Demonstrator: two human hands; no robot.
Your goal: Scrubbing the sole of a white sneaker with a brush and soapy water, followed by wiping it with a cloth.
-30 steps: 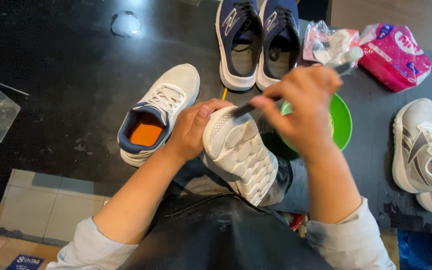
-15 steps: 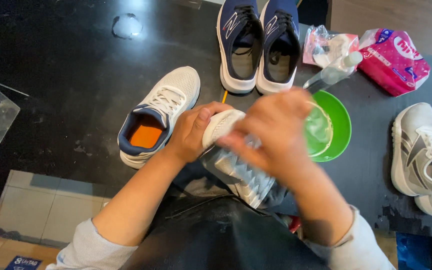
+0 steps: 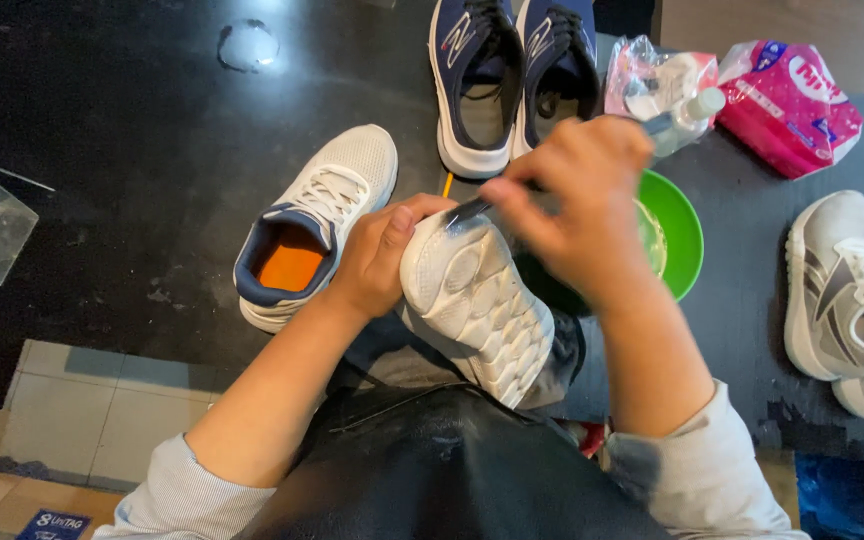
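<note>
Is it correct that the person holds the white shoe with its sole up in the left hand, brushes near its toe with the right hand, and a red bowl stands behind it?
Not quite: the bowl is green, not red, as the head view shows. The rest holds: the left hand holds the white shoe sole up, and the right hand works a dark brush near its toe.

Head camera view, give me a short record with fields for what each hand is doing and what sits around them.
left hand: grips the white shoe, sole up, on the lap
right hand: holds a dark brush against the shoe's toe end
behind right hand: green bowl
on dark floor: white shoe with orange insole, navy pair, grey shoes, pink packet, clear bottle
</note>
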